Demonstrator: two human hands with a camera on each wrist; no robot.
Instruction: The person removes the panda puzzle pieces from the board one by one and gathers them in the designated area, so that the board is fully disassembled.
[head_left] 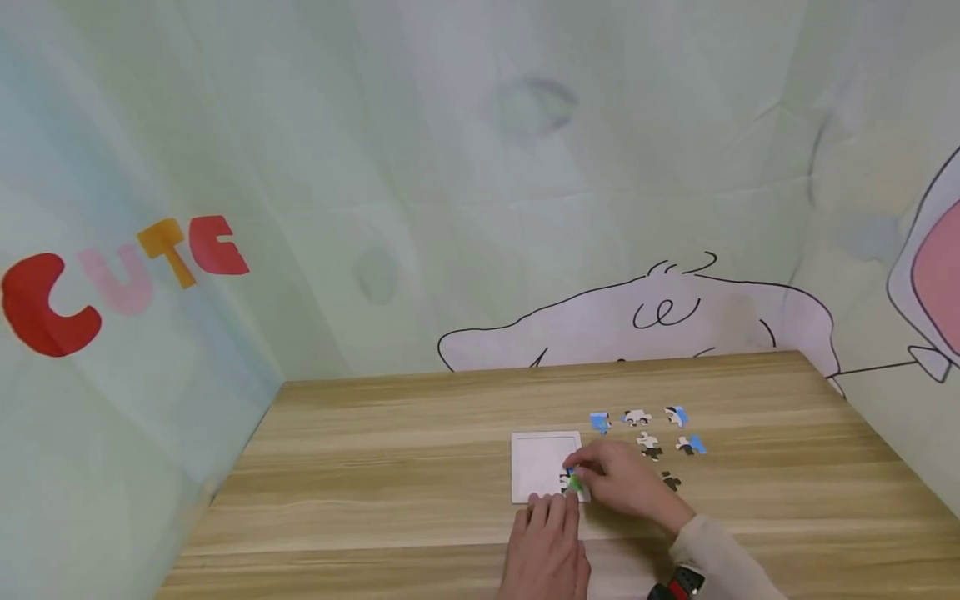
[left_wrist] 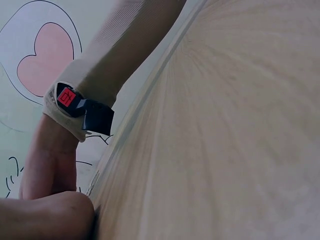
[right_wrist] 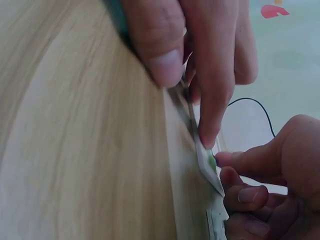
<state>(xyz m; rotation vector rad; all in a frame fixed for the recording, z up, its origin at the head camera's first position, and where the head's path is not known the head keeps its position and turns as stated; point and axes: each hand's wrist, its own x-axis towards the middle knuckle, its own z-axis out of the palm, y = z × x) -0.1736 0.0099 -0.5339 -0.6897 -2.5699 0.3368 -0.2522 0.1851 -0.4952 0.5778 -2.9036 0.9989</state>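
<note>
A square white puzzle tray (head_left: 536,467) lies on the table. In its near right corner is a jigsaw puzzle piece (head_left: 573,482) with green, blue, black and white print, partly hidden by fingers. My right hand (head_left: 624,479) comes in from the right and pinches this piece between thumb and forefinger. The fingers of my left hand (head_left: 546,542) rest along the tray's near edge; the right wrist view has one left fingertip pressing beside the green piece (right_wrist: 212,159). In the left wrist view, the right hand (left_wrist: 47,170) shows behind the left thumb.
Several loose puzzle pieces lie right of the tray, among them a panda-face piece (head_left: 637,417), a blue piece (head_left: 599,422) and a dark piece (head_left: 671,481) beside the right hand. The wooden table (head_left: 375,467) meets a printed cloth wall (head_left: 375,208) behind.
</note>
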